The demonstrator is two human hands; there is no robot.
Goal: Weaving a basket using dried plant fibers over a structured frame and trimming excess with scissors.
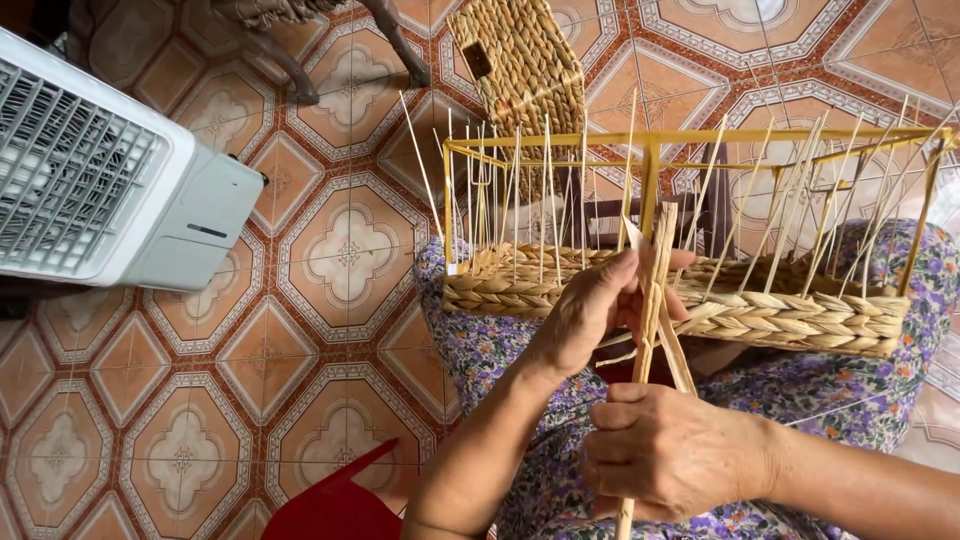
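A half-woven straw basket [800,318] rests on my lap, built on a yellow wire frame [650,140] with several thin upright stakes. My left hand [590,305] pinches a dried straw strand [652,300] against the braided rim near the frame's middle post. My right hand [665,455] is closed around the lower part of the same strand, which runs down past my wrist. My lap is covered by purple floral fabric [480,340].
A white fan-like appliance [110,170] stands on the patterned tile floor [200,420] at the left. A finished woven basket [525,60] lies on the floor beyond the frame. A red plastic piece [335,505] shows at the bottom. Dark chair legs [400,45] stand at the top.
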